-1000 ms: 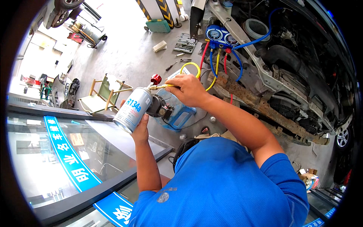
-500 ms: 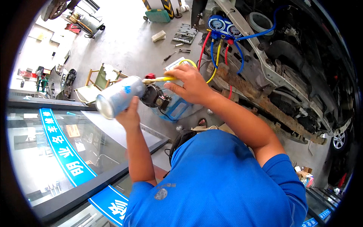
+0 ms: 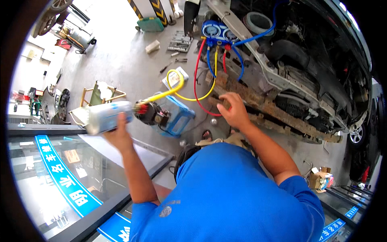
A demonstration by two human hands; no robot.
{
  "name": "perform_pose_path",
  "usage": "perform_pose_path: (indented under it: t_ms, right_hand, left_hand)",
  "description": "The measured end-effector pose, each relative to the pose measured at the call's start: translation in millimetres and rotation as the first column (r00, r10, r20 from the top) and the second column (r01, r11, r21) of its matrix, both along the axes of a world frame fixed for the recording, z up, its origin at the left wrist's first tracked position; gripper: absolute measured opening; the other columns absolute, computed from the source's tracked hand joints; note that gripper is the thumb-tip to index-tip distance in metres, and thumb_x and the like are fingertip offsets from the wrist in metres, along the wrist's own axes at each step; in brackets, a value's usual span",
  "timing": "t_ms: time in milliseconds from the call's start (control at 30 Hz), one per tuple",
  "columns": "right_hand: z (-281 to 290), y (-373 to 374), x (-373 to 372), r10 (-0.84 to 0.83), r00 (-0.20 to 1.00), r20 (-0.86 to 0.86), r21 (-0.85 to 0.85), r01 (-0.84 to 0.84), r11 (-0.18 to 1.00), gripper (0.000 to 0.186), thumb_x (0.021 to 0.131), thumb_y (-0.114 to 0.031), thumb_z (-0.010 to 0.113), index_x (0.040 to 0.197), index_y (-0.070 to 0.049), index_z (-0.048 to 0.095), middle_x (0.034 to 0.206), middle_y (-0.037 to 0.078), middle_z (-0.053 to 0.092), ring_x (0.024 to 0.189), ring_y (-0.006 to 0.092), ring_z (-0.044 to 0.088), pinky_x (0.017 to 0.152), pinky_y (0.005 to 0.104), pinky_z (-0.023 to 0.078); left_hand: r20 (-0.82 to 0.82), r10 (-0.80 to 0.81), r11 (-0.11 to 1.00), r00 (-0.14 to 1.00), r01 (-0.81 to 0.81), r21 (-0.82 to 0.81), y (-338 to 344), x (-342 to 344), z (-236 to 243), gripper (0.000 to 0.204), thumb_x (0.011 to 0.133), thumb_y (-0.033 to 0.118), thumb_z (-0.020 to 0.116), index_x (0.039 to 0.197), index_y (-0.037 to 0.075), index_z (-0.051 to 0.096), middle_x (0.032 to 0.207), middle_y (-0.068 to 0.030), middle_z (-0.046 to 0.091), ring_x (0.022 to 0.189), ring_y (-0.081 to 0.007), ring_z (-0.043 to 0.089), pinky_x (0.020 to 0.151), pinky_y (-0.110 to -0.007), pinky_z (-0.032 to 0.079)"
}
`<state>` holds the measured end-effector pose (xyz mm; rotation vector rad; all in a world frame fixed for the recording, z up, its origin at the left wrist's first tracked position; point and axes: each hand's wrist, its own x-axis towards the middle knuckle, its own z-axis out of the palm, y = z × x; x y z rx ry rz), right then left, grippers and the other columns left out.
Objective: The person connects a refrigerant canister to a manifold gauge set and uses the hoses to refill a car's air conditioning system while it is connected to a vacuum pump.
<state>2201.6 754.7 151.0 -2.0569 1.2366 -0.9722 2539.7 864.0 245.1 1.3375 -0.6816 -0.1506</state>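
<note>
My left hand (image 3: 119,136) grips a whitish-blue can (image 3: 108,116), held tilted with its base to the left. A yellow hose (image 3: 161,96) runs from the can's right end; the fitting there is too small to make out. In the air before the rusty crossbeam (image 3: 278,103) of an opened car front, my right hand (image 3: 234,112) has its thumb and fingers apart and nothing visible in them. The hose loops toward a blue manifold gauge set (image 3: 219,31) on the car, with red and blue hoses too. Behind the can's right end is a black motor-like device (image 3: 147,113).
A blue plastic stool (image 3: 177,121) stands under the device. On the floor lie a socket set (image 3: 180,42), a screwdriver (image 3: 164,68) and a green case (image 3: 150,24). A folding chair (image 3: 96,94) is at left; a framed glass panel (image 3: 100,161) fills the lower left.
My right hand has let go of the yellow hose by the can and moved right and down, toward the car. My left hand and the can have shifted left and down in view.
</note>
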Motion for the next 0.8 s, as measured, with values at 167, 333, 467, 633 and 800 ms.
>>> perform_pose_path:
  t_ms: [167, 333, 467, 633, 800]
  right_hand:
    - [-10.0, 4.4, -19.9, -0.059, 0.994, -0.088, 0.052, 0.064, 0.997, 0.032, 0.079, -0.022, 0.066, 0.105, -0.003, 0.061, 0.106, 0.015, 0.057, 0.105, 0.0341, 0.052, 0.092, 0.0416, 0.040]
    - [-24.5, -14.4, -20.6, -0.137, 0.990, 0.016, 0.297, 0.126, 0.947, 0.033, 0.085, -0.024, 0.063, 0.109, -0.001, 0.058, 0.100, 0.011, 0.061, 0.096, 0.0247, 0.058, 0.084, 0.0371, 0.046]
    - [-32.7, -50.5, -1.5, -0.292, 0.956, 0.039, 0.406, 0.251, 0.879, 0.031, 0.086, -0.025, 0.063, 0.105, -0.002, 0.059, 0.092, 0.012, 0.066, 0.085, 0.0252, 0.063, 0.077, 0.0372, 0.049]
    - [-56.9, -76.9, 16.7, -0.270, 0.956, 0.111, 0.371, 0.212, 0.904, 0.029, 0.084, -0.028, 0.064, 0.098, -0.003, 0.061, 0.089, 0.011, 0.066, 0.081, 0.0220, 0.063, 0.075, 0.0351, 0.049]
    - [-61.5, -71.1, 23.0, -0.247, 0.968, -0.042, 0.448, 0.240, 0.861, 0.032, 0.084, -0.027, 0.064, 0.103, -0.002, 0.060, 0.093, 0.011, 0.065, 0.085, 0.0238, 0.063, 0.076, 0.0367, 0.048]
  left_hand:
    - [0.031, -0.048, 0.999, 0.998, 0.048, 0.015, 0.5, -8.6, 29.2, 0.064, 0.073, 0.004, 0.079, 0.125, -0.003, 0.044, 0.117, -0.0177, 0.057, 0.099, -0.0244, 0.059, 0.089, -0.036, 0.049]
    - [0.145, -0.057, 0.998, 0.988, 0.059, -0.011, -13.0, -18.2, -20.2, 0.062, 0.074, 0.001, 0.075, 0.127, -0.005, 0.045, 0.114, -0.0149, 0.059, 0.098, -0.0237, 0.060, 0.088, -0.034, 0.049]
    - [-0.091, 0.004, 0.988, 0.996, 0.010, 0.151, 6.6, -3.9, -5.9, 0.069, 0.070, 0.005, 0.080, 0.129, -0.002, 0.044, 0.118, -0.0147, 0.056, 0.102, -0.0233, 0.058, 0.092, -0.035, 0.047]
    - [-0.012, -0.096, 0.995, 0.995, 0.097, 0.040, 7.0, -11.8, 1.1, 0.073, 0.069, 0.008, 0.082, 0.129, -0.002, 0.042, 0.120, -0.0147, 0.054, 0.104, -0.0229, 0.057, 0.089, -0.035, 0.048]
    - [0.023, 0.068, 0.996, 0.997, -0.069, 0.062, 32.8, 4.6, -56.2, 0.067, 0.073, 0.004, 0.077, 0.130, -0.001, 0.043, 0.118, -0.0122, 0.057, 0.105, -0.0224, 0.057, 0.093, -0.036, 0.046]
